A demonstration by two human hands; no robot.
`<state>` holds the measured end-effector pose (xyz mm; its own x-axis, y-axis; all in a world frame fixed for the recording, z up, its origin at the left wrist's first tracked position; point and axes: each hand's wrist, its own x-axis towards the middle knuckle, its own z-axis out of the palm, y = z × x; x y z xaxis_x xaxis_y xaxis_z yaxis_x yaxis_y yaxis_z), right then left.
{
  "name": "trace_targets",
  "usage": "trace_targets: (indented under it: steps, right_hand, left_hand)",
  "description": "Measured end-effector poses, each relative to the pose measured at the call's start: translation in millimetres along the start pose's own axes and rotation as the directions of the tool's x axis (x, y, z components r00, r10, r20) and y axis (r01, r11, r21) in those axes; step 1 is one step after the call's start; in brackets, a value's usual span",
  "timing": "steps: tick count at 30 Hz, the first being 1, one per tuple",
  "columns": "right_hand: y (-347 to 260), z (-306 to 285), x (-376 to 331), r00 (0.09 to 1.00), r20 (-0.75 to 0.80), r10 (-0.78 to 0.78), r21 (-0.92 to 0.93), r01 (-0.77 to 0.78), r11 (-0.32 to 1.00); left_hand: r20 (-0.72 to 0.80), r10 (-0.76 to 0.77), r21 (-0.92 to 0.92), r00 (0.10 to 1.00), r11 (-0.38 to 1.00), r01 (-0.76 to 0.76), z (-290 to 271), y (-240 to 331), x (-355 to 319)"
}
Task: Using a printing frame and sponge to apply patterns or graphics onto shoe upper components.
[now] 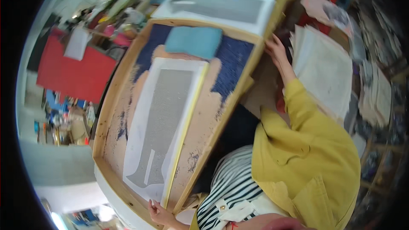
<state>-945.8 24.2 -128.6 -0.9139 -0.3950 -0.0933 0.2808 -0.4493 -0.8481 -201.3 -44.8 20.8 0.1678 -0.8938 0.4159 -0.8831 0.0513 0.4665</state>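
A large wooden frame (114, 85) lies tilted before me, its bed patched peach and dark blue. On it rests a long white-bordered grey mesh panel (164, 119) with a yellow strip along one side, and above that a teal pad (194, 41). My left hand (158, 213) curls on the frame's near corner at the bottom of the view. My right hand (276, 51), in a yellow sleeve, grips the frame's far right edge. A striped shirt and yellow jacket fill the lower right.
A second white-bordered grey panel (221, 6) lies beyond the frame. A stack of white sheets (324, 68) sits right of my right hand, with cluttered shelves (379, 93) further right. A red surface (76, 74) and clutter lie to the left.
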Motion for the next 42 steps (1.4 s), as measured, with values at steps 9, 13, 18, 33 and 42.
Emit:
trace_targets:
  steps: [9,13,18,33,42]
  right_hand:
    - [6,-24,36,0.991,0.057,-0.123,-0.165,0.131,0.978]
    - [1,-28,47,0.947,0.196,-0.254,-0.344,0.309,0.887]
    - [-37,-82,107,0.863,0.343,-0.372,-0.508,0.503,0.699]
    - [11,-103,90,0.990,-0.055,-0.128,-0.604,0.069,0.794]
    - [18,-113,69,0.947,-0.309,-0.090,-0.275,0.001,0.961]
  left_hand:
    - [-0.062,-0.061,-0.058,0.996,0.997,0.057,5,13,-12]
    - [-0.089,-0.036,-0.042,0.995,0.999,0.032,10,14,-15]
    - [-0.096,-0.004,-0.041,0.995,0.999,0.000,18,17,-6]
    - [-0.099,-0.081,-0.092,0.992,0.993,0.072,-1,12,-12]
    - [-0.147,-0.036,0.175,0.988,0.983,0.062,-72,-146,31]
